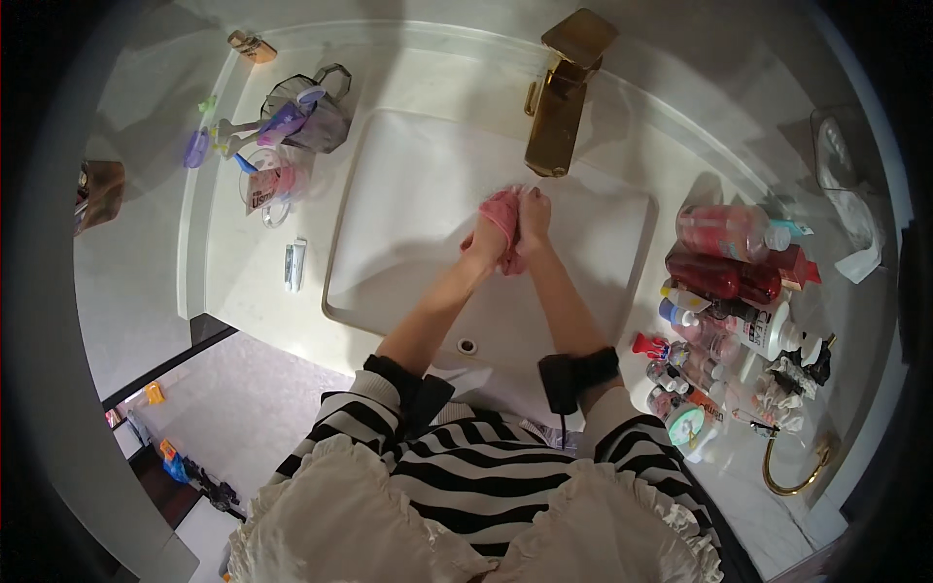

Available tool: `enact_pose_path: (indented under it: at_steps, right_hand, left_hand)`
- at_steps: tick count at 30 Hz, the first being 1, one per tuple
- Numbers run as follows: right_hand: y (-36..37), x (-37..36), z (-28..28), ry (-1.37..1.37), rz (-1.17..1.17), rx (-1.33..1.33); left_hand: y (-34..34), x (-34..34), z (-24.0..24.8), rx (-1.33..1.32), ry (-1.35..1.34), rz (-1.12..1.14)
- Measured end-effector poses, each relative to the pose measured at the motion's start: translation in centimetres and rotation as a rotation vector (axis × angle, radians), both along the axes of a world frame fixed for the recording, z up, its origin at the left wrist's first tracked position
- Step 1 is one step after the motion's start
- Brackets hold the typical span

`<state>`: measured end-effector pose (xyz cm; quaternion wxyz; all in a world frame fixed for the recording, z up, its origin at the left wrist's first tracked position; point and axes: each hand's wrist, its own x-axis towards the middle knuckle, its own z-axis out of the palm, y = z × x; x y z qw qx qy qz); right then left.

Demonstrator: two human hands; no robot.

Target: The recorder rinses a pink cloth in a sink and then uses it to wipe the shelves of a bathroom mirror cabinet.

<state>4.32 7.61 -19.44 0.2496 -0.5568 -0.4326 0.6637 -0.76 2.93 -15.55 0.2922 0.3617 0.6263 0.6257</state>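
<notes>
Both my arms reach over the white sink, below the gold faucet. A wet-looking pink cloth is bunched between my hands. My left hand is closed on it, with the cloth draped over most of the fingers. Pressed against the cloth's right side, my right hand is curled into a fist around part of it. Some of the cloth hangs below, between the two wrists. Whether water is running cannot be made out clearly.
Left of the sink stand a clear mug, a faceted dark pitcher with purple items, and a small tube. Many bottles crowd the right counter, including a pink bottle. A gold ring is at lower right.
</notes>
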Motion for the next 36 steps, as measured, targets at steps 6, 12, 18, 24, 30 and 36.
enact_pose_path:
  at_steps: [6, 12, 18, 24, 30, 36]
  right_hand:
    - [0.4, 0.0, 3.5, -0.011, -0.068, -0.115]
    - [-0.1, -1.3, 2.8, -0.360, 0.123, 0.265]
    - [-1.2, -1.3, 4.1, -0.277, 0.070, 0.238]
    - [-0.7, -0.5, 5.8, -0.099, -0.069, -0.033]
    - [-0.8, -0.8, 2.4, -0.170, -0.063, 0.197]
    - [-0.5, -1.2, 7.0, -0.022, -0.132, -0.276]
  left_hand:
    - [-1.1, 0.2, 2.0, -0.315, -0.496, -0.163]
    - [-0.6, -0.4, 3.8, -0.134, -1.170, -0.033]
    - [0.0, -0.6, 0.7, -0.153, -1.342, -0.022]
    - [0.0, -1.0, -0.8, -0.248, -0.886, -0.119]
    - [0.3, -0.8, 3.6, -0.425, -0.852, -0.242]
    - [0.2, -1.7, 1.0, -0.339, -0.818, -0.175]
